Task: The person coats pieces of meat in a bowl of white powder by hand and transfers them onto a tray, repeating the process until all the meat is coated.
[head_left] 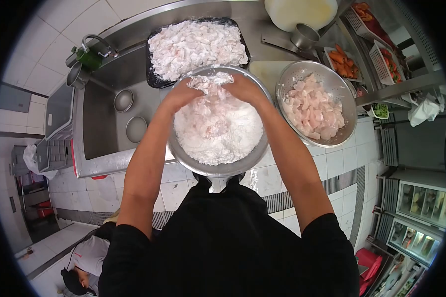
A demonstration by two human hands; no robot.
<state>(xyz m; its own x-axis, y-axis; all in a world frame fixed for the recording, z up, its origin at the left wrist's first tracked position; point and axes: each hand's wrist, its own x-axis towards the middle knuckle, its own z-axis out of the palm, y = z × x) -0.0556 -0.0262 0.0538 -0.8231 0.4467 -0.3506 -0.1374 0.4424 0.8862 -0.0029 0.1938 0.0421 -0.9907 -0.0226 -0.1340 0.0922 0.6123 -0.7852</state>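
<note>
A large metal bowl (219,171) holds white flour (228,143) and flour-coated meat pieces (210,116). Both my hands reach into its far part. My left hand (184,92) is at the left inside the rim and my right hand (243,89) at the right, with floured meat pieces between and under them. Flour and meat hide the fingertips of both. Behind the bowl lies a black tray (156,79) heaped with floured pieces (198,47). On the right, a second metal bowl (349,106) contains uncoated pale meat pieces (314,109).
A sink (101,119) with small round bowls (124,100) and a faucet (99,42) is at left. A metal pot (305,37), a white board (267,72) and a carrot tray (342,62) stand at back right. Another person (86,257) is at lower left.
</note>
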